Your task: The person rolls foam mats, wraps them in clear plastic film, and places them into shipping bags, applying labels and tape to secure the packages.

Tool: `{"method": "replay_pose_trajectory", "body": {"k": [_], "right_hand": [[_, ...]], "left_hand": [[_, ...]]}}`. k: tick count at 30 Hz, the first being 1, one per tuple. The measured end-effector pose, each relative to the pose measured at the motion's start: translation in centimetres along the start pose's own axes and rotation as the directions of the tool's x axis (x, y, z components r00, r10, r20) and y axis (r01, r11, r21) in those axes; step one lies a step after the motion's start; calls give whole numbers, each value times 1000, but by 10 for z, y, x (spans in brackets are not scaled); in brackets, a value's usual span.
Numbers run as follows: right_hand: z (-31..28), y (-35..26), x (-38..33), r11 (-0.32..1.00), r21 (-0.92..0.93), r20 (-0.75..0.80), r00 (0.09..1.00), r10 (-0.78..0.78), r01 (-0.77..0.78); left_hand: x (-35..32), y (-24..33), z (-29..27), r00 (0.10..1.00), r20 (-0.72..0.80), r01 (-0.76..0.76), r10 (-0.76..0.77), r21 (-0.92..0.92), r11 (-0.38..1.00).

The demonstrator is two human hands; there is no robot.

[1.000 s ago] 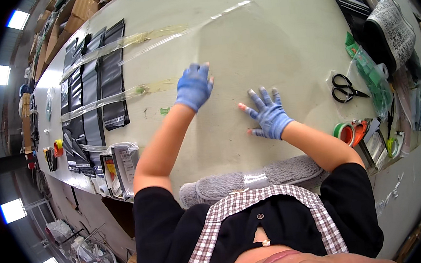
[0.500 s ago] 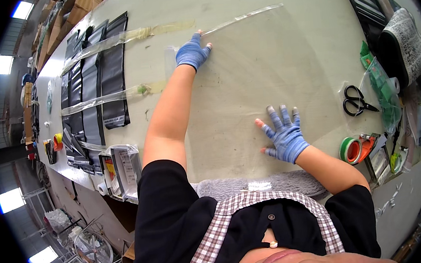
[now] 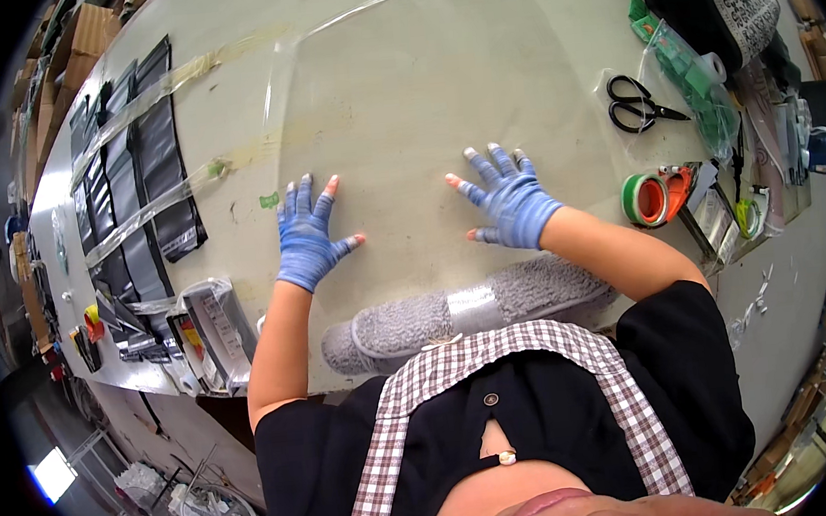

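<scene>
Your left hand (image 3: 308, 238) and right hand (image 3: 510, 205): fingers spread wide, palms flat, pinning clear plastic sheet (image 3: 416, 71) to table (image 3: 568, 8) near front edge, apparently smoothing it.

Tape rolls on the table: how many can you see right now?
2. A green tape roll lies right of the right hand, with an orange tape dispenser touching it. A smaller greenish roll sits farther right. Clutter there may hide more.

I see a wide pale table (image 3: 532, 41). A clear plastic sheet (image 3: 417, 81) lies flat across its middle, black bags (image 3: 146, 183) in rows on the left, a grey towel roll (image 3: 467, 312) along the near edge, scissors (image 3: 640, 105) and tape rolls (image 3: 649, 200) on the right.
</scene>
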State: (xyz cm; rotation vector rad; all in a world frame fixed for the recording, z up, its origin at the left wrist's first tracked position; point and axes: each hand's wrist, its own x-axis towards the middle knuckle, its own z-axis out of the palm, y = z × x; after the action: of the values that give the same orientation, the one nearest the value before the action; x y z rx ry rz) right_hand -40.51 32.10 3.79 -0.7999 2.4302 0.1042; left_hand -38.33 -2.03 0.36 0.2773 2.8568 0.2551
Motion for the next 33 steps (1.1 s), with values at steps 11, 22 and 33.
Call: {"method": "replay_pose_trajectory", "body": {"k": [11, 22, 33], "right_hand": [[92, 102, -198, 841, 511, -598, 630, 496, -176], [120, 117, -210, 862, 386, -750, 432, 501, -328], [139, 52, -191, 334, 821, -562, 556, 612, 463]], "left_hand": [[-45, -6, -11, 955, -274, -174, 110, -223, 959], [-201, 66, -1, 982, -45, 156, -184, -358, 921], [-208, 62, -16, 864, -310, 90, -396, -680, 727]]}}
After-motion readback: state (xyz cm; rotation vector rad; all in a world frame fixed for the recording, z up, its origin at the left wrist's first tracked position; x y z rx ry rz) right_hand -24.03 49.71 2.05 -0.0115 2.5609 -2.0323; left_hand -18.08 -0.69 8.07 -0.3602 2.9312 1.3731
